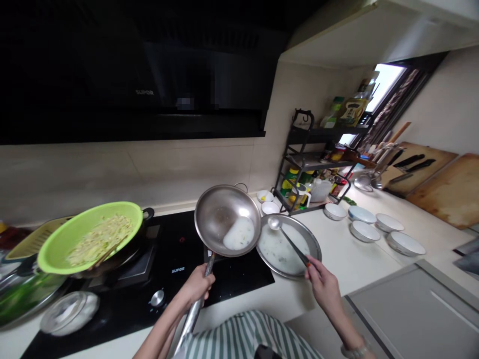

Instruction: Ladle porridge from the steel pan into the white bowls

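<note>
My left hand (pixel 199 283) is wrapped round the handle of a steel wok (pixel 213 207), which is tilted to the right over the hob. A pool of milky white liquid (pixel 239 234) with small green bits lies in the wok's lower right side. My right hand (pixel 322 280) grips the dark handle of a ladle (pixel 275 223), whose bowl is above the left part of a wide steel basin (pixel 317 249). Similar white liquid fills the basin. The wok's right rim overlaps the basin's left edge in view; whether they touch, I cannot tell.
Left on the black hob (pixel 179 254), a green colander (pixel 52 249) of pale strips with chopsticks sits over a pan. A lidded glass jar (pixel 70 313) is near the front. Several bowls (pixel 364 231) stand right, beside a spice rack (pixel 303 160). The range hood (pixel 130 119) hangs above.
</note>
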Demonstrator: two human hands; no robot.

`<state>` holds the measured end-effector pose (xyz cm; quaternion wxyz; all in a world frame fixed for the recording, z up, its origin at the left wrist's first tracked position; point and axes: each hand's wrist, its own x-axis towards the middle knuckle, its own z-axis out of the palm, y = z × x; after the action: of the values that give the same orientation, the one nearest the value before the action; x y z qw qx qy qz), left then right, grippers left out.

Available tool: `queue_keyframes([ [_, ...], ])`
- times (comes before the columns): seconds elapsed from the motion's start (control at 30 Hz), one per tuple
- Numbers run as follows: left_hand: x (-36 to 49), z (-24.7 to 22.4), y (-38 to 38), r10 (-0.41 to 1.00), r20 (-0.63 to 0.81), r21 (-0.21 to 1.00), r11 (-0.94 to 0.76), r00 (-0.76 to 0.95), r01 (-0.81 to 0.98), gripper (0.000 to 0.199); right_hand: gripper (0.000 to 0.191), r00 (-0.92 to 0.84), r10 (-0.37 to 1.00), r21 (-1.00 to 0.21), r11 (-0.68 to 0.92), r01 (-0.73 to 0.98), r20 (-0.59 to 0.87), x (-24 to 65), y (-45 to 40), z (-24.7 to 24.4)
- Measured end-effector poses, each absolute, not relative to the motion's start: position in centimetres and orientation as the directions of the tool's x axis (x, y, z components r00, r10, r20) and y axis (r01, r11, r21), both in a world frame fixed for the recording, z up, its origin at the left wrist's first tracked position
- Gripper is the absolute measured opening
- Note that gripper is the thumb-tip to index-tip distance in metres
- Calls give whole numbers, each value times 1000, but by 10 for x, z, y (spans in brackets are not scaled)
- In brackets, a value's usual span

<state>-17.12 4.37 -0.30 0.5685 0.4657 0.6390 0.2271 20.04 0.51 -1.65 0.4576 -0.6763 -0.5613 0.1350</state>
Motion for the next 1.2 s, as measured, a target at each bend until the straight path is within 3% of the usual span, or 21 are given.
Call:
queue_keyframes([
  [0.1,-172,-4,44,855,-512,820,460,79,341,20,46,193,919,-730,132,671,344,176,19,-4],
  [0.23,-172,-4,44,859,-504,822,448,83,352,20,44,18,904,-565,252,786,428,148,41,-1],
  [0.37,-172,-4,44,859,-506,817,451,73,359,19,47,-64,930,-470,241,849,363,131,58,-9],
  [0.43,-172,-5,45,861,-504,821,449,76,353,20,47,-43,950,-505,202,839,309,126,64,-11],
  [0.5,-172,-5,45,864,-496,828,443,82,343,21,46,25,969,-619,136,774,244,124,68,-11],
  [0.6,-172,-6,46,863,-497,830,444,87,337,21,44,163,983,-817,-23,576,87,125,71,-6],
  [0.7,-172,-6,45,859,-505,826,451,86,339,22,44,253,966,-921,-146,362,-54,130,72,1],
  [0.93,-172,-4,45,860,-503,826,450,85,339,21,42,299,919,-957,-285,48,-259,129,61,18],
  [1.2,-172,-4,45,862,-501,824,445,84,352,20,34,293,889,-935,-345,-77,-352,128,50,32],
])
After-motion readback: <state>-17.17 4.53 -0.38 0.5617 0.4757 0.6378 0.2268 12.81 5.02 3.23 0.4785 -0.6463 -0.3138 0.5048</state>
